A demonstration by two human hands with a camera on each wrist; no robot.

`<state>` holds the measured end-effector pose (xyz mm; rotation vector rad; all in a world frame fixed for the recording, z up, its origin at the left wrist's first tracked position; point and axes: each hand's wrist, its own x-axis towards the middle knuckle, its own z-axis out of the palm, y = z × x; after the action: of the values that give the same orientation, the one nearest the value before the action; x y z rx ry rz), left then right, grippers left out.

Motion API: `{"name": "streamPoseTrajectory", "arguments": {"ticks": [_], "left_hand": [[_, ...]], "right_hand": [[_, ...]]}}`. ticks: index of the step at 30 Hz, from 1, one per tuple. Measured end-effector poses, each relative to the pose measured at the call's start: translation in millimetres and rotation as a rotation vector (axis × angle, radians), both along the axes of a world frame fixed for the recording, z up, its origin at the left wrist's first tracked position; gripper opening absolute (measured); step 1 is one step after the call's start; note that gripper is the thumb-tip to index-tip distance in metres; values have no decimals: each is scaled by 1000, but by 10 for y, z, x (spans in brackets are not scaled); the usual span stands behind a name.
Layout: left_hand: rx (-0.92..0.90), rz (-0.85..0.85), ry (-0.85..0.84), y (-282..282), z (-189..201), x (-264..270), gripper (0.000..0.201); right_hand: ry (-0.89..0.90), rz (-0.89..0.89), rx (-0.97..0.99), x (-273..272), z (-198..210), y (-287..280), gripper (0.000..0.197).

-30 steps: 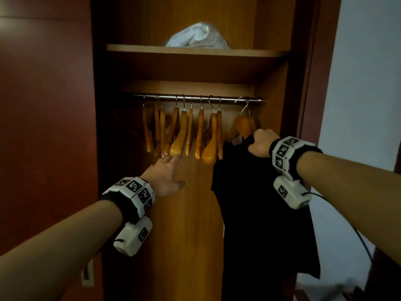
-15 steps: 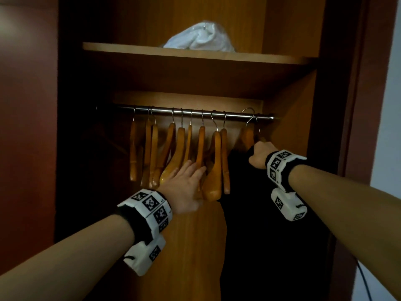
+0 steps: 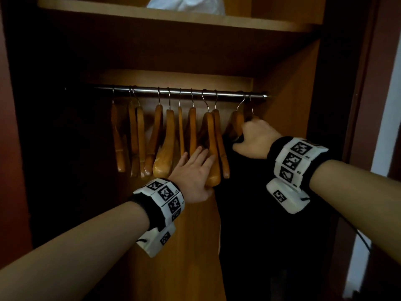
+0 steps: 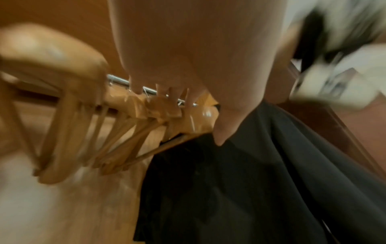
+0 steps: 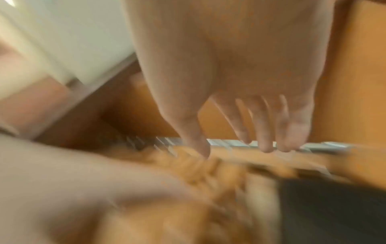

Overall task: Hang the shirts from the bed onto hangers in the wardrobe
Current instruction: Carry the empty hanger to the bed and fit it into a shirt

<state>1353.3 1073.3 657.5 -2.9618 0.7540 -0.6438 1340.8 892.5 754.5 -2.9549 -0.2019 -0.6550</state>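
A black shirt [image 3: 249,203] hangs from a wooden hanger [image 3: 236,122] whose hook sits on the metal rail [image 3: 184,92] near its right end. My right hand [image 3: 253,140] grips the top of that hanger at the shirt's collar, with the fingers curled over it. Several empty wooden hangers [image 3: 167,144] fill the rail to the left. My left hand [image 3: 193,170] lies flat with straight fingers against the rightmost empty hangers, beside the shirt. In the left wrist view the shirt [image 4: 250,181] hangs just right of the hangers [image 4: 125,128]. The right wrist view is blurred.
A wooden shelf [image 3: 152,16] above the rail holds a white bundle [image 3: 186,3]. The wardrobe's right side wall [image 3: 288,105] stands close behind the shirt's hanger. A dark red door [image 3: 8,148] flanks the left, and a pale wall [image 3: 386,127] shows at the right.
The view has closed in on the rail. My left hand rose and moved right onto the empty hangers. My right hand carried the shirt's hanger deeper in, up to the rail.
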Motion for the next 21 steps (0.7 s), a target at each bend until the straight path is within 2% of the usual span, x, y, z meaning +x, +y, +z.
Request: {"name": "streamPoseTrajectory", "arguments": {"ticks": [3,7,10,12,21], "left_hand": [[-47,-19,-39,-71,-33,77,93],[-91,-38,-94,-108,-116,97,86],[-74,-41,-110,-46,-125,97,83],[-63,-48,-114,-5,-122,99,83],[-42,-55,-105,116,-88,89,82]], "right_hand": [[-40,98,73,-146,15,286,27],[43,-34,192,90,-319,442,29],[50,-89,336,307,-569,452,45],[50,-91,407,388,-639,463,41],[-19,-165,306,517,-559,406,36]]}}
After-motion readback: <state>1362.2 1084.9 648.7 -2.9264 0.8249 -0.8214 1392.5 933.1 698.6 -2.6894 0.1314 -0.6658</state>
